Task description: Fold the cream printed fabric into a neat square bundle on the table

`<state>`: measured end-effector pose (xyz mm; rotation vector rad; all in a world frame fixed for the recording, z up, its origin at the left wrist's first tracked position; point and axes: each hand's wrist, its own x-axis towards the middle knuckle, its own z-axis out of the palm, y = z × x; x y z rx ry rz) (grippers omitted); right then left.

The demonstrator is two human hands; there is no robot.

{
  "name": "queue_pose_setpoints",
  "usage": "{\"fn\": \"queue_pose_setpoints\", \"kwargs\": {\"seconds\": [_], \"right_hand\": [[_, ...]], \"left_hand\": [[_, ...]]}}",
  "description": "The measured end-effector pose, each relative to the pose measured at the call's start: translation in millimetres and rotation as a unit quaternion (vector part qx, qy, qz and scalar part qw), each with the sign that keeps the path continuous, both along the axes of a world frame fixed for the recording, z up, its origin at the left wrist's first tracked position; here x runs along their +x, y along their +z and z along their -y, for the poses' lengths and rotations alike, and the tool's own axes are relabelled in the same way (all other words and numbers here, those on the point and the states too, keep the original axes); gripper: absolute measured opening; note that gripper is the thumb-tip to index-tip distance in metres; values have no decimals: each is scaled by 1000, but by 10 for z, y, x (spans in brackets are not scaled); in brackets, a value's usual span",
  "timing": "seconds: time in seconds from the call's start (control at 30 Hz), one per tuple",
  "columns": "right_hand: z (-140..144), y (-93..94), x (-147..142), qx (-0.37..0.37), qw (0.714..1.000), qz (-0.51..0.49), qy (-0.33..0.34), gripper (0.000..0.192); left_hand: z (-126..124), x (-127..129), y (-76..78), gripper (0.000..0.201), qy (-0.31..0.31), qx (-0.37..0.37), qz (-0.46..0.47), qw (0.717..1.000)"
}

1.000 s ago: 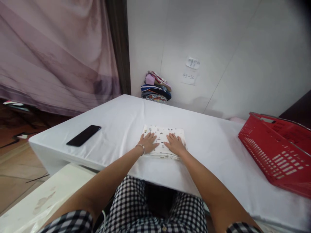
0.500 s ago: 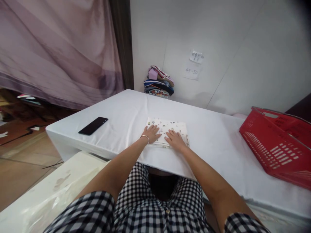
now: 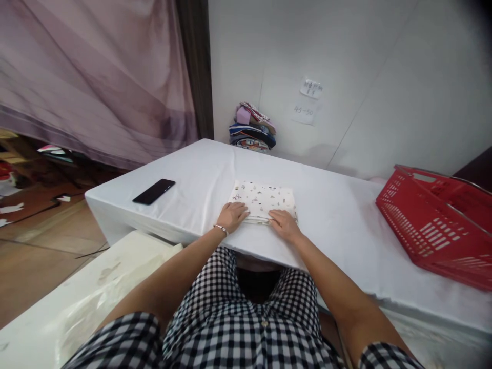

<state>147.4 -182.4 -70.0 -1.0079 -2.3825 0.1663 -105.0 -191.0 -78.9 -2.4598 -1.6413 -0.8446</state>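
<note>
Printed cloth looks folded, left hand and right hand not yet off its near edge, fingers close-set, grip unclear.

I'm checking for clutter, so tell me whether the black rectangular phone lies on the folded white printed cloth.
No, the black phone lies apart from the printed cloth, on the white tablecloth.

soft light | faint shadow on wall | sign blurred | top-right corner dark
</note>
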Motion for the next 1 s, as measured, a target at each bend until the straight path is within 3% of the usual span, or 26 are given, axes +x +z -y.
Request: {"fn": "queue_pose_setpoints", "kwargs": {"seconds": [0.4, 1.0], "right_hand": [[56, -255, -67, 55, 991, -81, -92, 27], [166, -207, -47, 74, 993, -30, -83, 29]], "left_hand": [[0, 53, -22, 29, -42, 54, 9, 998], [-3, 50, -41, 27, -49, 28, -17, 998]]}}
